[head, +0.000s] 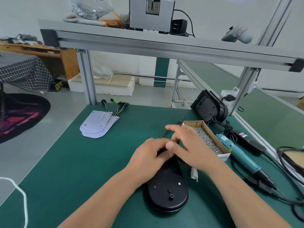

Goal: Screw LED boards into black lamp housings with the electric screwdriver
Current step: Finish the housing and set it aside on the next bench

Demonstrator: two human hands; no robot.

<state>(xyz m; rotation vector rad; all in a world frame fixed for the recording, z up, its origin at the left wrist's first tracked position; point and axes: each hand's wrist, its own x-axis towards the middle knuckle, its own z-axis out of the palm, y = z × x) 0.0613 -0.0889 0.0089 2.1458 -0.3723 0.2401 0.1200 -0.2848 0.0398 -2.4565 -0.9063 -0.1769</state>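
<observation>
Curling its fingers round an empty lamp housing, the left hand meets the slack-fingered right hand; boards and screwdriver lie untouched.

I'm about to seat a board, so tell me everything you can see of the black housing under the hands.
The black lamp housing is a teardrop-shaped shell, matte like plastic, lying flat on the green mat, wide rounded end toward the person. Its upward face shows small round bosses and a pale dot. The left hand grips its narrow far end; the right hand covers that end too, contact hidden.
</observation>
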